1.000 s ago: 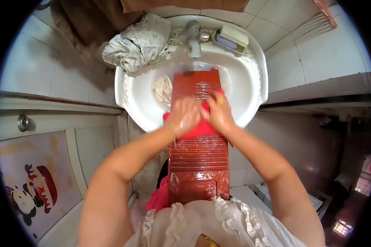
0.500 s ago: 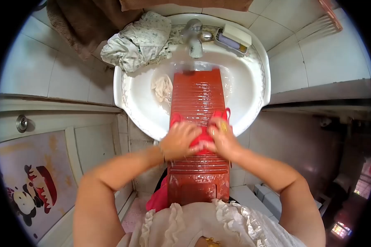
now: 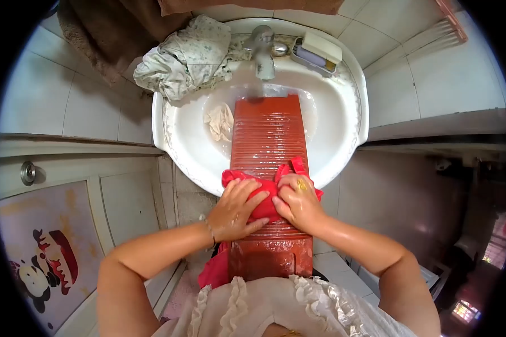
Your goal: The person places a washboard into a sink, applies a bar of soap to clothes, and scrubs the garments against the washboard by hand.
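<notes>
A wet red cloth [image 3: 262,209] lies bunched across the ridges of a reddish-brown washboard [image 3: 269,135]. My left hand [image 3: 230,212] presses on the cloth's left side, with cloth between its thumb and fingers. On the right side my right hand [image 3: 299,203] grips the cloth with curled fingers, a yellow ring on one of them. Loose ends of the cloth stick out past my right hand. The washboard slopes from near my body into a white washbasin [image 3: 334,132], where its far end rests. Its surface glistens with water.
A tap [image 3: 264,53] stands over the basin's back. Crumpled patterned fabric [image 3: 188,56] sits on the back left rim, a soap box [image 3: 317,53] on the back right. A pale cloth [image 3: 219,122] lies inside the basin. Brown towels [image 3: 98,39] hang behind; a door [image 3: 126,199] is at left.
Both hands have slid down the washboard toward my body, taking the red cloth along. More of the cloth shows now above and between the hands.
</notes>
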Demonstrator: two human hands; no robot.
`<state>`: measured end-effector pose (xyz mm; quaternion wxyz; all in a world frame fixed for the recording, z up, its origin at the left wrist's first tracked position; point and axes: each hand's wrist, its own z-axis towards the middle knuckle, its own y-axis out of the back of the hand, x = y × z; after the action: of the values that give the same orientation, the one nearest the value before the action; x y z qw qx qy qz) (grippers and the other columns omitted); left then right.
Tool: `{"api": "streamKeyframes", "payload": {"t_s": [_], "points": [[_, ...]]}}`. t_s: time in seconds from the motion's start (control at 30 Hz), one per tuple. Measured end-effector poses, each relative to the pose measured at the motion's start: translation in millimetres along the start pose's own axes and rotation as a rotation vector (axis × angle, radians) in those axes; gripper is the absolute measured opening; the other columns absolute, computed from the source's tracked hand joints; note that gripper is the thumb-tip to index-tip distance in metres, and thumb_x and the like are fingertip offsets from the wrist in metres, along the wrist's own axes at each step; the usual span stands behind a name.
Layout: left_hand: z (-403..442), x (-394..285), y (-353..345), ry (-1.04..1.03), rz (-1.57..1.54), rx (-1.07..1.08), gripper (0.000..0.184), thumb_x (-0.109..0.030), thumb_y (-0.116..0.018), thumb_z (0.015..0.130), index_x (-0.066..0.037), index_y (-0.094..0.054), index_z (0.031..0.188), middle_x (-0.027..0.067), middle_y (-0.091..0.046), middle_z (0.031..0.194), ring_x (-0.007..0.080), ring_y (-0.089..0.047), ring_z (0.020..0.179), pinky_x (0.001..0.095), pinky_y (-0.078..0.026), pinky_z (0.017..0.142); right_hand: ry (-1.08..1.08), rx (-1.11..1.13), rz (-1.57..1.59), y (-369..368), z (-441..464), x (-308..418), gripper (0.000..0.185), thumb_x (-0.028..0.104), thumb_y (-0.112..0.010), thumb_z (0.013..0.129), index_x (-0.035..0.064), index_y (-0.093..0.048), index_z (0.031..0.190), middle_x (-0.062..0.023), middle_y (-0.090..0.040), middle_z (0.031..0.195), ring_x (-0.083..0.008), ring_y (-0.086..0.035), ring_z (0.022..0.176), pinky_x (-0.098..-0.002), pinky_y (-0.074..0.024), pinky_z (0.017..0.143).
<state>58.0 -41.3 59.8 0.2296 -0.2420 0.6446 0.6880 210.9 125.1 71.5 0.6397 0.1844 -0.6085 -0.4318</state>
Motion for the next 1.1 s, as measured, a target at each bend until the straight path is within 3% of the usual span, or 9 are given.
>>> {"api": "streamKeyframes", "payload": {"t_s": [0.17, 0.23, 0.33, 0.47, 0.6, 0.73, 0.83, 0.9, 1.1], "points": [[97, 106, -24, -0.014, 0.117, -0.204, 0.053, -0.040, -0.064, 0.089, -0.001, -0.055, 0.124, 0.0200, -0.055, 0.126, 0.0368, -0.049, 0.121, 0.0513, -0.037, 0.103, 0.019, -0.333, -0.184, -49, 100, -116, 0.017, 0.016, -0.068, 0.081, 0.0014, -0.064, 0.090, -0.0264, -0.060, 0.108, -0.0439, -0.057, 0.100, -0.0508, -0.0483, 0.085], [132, 119, -25, 0.207, 0.387, -0.327, 0.049, -0.035, -0.063, 0.089, -0.002, -0.055, 0.124, 0.0184, -0.057, 0.122, 0.0348, -0.053, 0.115, 0.0455, -0.041, 0.098, -0.228, -0.508, -0.454, -72, 140, -146, 0.029, 0.032, -0.062, 0.088, 0.0037, -0.066, 0.090, -0.0265, -0.061, 0.111, -0.0430, -0.058, 0.102, -0.0532, -0.0454, 0.087], [127, 88, -18, 0.340, 0.336, -0.293, 0.047, -0.032, -0.063, 0.090, -0.002, -0.055, 0.124, 0.0183, -0.057, 0.121, 0.0349, -0.053, 0.114, 0.0461, -0.041, 0.097, -0.485, -0.296, -0.287, -64, 138, -118, 0.037, 0.040, -0.058, 0.090, 0.0031, -0.066, 0.089, -0.0245, -0.063, 0.106, -0.0410, -0.058, 0.102, -0.0529, -0.0444, 0.086], [11, 12, -5, 0.062, 0.045, -0.144, 0.068, -0.042, -0.069, 0.085, -0.005, -0.046, 0.136, 0.0195, -0.047, 0.131, 0.0385, -0.043, 0.126, 0.0528, -0.033, 0.106, -0.143, -0.098, 0.095, -14, 15, -28, 0.024, 0.021, -0.073, 0.082, -0.0011, -0.062, 0.082, -0.0245, -0.060, 0.107, -0.0401, -0.056, 0.108, -0.0509, -0.0453, 0.091], [3, 11, 5, -0.080, -0.072, 0.018, 0.067, -0.037, -0.069, 0.084, -0.006, -0.045, 0.138, 0.0188, -0.045, 0.134, 0.0371, -0.040, 0.130, 0.0538, -0.029, 0.110, -0.009, 0.191, 0.075, 5, -7, -14, 0.037, 0.027, -0.078, 0.078, -0.0019, -0.059, 0.092, -0.0253, -0.052, 0.119, -0.0426, -0.050, 0.115, -0.0510, -0.0430, 0.096], [75, 104, -34, -0.013, 0.136, -0.197, 0.066, -0.031, -0.067, 0.084, -0.005, -0.042, 0.140, 0.0190, -0.047, 0.136, 0.0359, -0.040, 0.133, 0.0546, -0.028, 0.110, -0.014, -0.186, -0.265, -42, 82, -100, 0.037, 0.034, -0.067, 0.086, -0.0021, -0.064, 0.095, -0.0308, -0.055, 0.119, -0.0456, -0.052, 0.112, -0.0520, -0.0427, 0.096], [143, 111, -20, 0.261, 0.300, -0.277, 0.055, -0.024, -0.064, 0.085, -0.003, -0.047, 0.134, 0.0151, -0.053, 0.130, 0.0352, -0.048, 0.124, 0.0513, -0.039, 0.102, -0.027, -0.375, -0.401, -68, 146, -140, 0.035, 0.033, -0.062, 0.090, -0.0015, -0.065, 0.095, -0.0292, -0.058, 0.113, -0.0446, -0.056, 0.106, -0.0510, -0.0437, 0.093], [157, 113, -18, 0.564, 0.204, -0.072, 0.062, -0.024, -0.063, 0.084, -0.005, -0.041, 0.139, 0.0204, -0.050, 0.133, 0.0381, -0.045, 0.127, 0.0549, -0.035, 0.104, -0.352, -0.288, -0.324, -77, 158, -142, 0.035, 0.032, -0.061, 0.091, -0.0025, -0.065, 0.095, -0.0267, -0.061, 0.108, -0.0438, -0.058, 0.101, -0.0515, -0.0439, 0.091], [15, -7, -3, 0.090, 0.063, -0.162, 0.069, -0.033, -0.066, 0.085, -0.006, -0.040, 0.143, 0.0255, -0.048, 0.130, 0.0400, -0.046, 0.123, 0.0531, -0.036, 0.105, -0.053, 0.010, -0.155, 5, 1, -24, 0.059, 0.042, -0.075, 0.077, -0.0067, -0.056, 0.106, -0.0286, -0.051, 0.118, -0.0452, -0.051, 0.110, -0.0524, -0.0430, 0.093]]}}
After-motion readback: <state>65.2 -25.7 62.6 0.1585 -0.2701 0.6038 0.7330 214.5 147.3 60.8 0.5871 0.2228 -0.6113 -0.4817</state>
